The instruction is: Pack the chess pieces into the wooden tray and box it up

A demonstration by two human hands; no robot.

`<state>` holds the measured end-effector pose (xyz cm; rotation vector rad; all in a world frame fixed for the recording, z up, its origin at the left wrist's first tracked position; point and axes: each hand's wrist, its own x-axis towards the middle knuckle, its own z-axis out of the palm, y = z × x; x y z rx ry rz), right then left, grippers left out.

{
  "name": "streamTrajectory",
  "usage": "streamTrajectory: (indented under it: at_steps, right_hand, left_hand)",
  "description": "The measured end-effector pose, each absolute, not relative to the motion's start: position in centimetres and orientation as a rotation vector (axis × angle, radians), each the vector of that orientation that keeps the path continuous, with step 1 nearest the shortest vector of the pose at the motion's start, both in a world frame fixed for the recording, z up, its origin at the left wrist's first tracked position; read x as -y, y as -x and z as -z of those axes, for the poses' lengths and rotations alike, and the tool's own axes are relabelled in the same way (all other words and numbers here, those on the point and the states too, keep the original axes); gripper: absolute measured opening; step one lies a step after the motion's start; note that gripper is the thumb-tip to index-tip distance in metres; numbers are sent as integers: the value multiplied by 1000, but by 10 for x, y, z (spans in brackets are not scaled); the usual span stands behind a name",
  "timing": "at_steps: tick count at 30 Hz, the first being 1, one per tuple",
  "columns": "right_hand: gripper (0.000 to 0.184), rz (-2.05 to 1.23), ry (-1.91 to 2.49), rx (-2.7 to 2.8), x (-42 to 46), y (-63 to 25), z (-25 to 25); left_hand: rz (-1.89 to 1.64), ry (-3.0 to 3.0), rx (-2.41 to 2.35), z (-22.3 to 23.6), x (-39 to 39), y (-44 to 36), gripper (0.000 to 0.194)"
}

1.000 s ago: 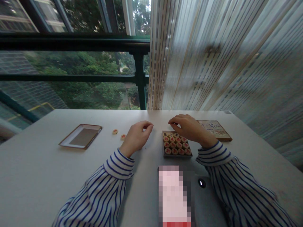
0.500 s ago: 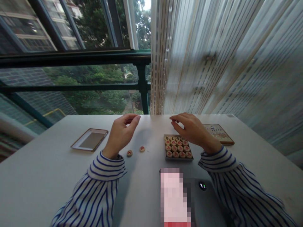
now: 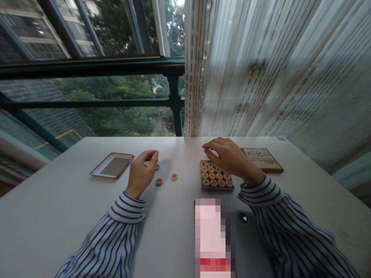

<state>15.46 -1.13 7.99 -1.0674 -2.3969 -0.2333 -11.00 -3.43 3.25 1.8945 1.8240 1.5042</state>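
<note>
My left hand [image 3: 142, 173] is over the left of the table, its thumb and fingers drawn together; whatever may be between them is hidden. Just past its fingers lie xiangqi pieces [image 3: 157, 166], partly covered by the hand. Nearer me rest a dark-marked piece [image 3: 159, 181] and a red-marked piece [image 3: 174, 176]. My right hand [image 3: 228, 158] hovers above the back right of a shallow box [image 3: 217, 189] filled with rows of round xiangqi pieces [image 3: 212, 175]. Its fingers reach left, the thumb a little apart below them, and I see nothing in it.
An upturned box lid or tray [image 3: 111, 166] lies at the left. A printed flat box cover [image 3: 265, 159] is at the right, behind my right wrist. In front sit a phone with a blurred screen [image 3: 211, 231] and a dark device [image 3: 245, 218]. Railing and curtain stand beyond the table.
My left hand has moved left and toward me, and pieces beside its fingers have come into sight. My right hand has shifted slightly left, still over the box. The view has tilted a little.
</note>
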Motion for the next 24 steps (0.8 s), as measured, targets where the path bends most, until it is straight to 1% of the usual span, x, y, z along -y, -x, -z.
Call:
streamTrajectory:
  at_steps: [6, 11, 24]
  right_hand:
    - [23, 243, 1065, 2449, 9, -151, -73]
    - [24, 250, 1079, 2470, 5, -150, -67]
    - [23, 257, 1058, 2485, 8, -148, -63]
  left_hand:
    - [-1553, -1897, -1953, -6, 31, 126, 26]
    - [-1495, -1920, -1958, 10, 31, 136, 26]
    - [-1430, -1849, -1993, 18, 25, 152, 30]
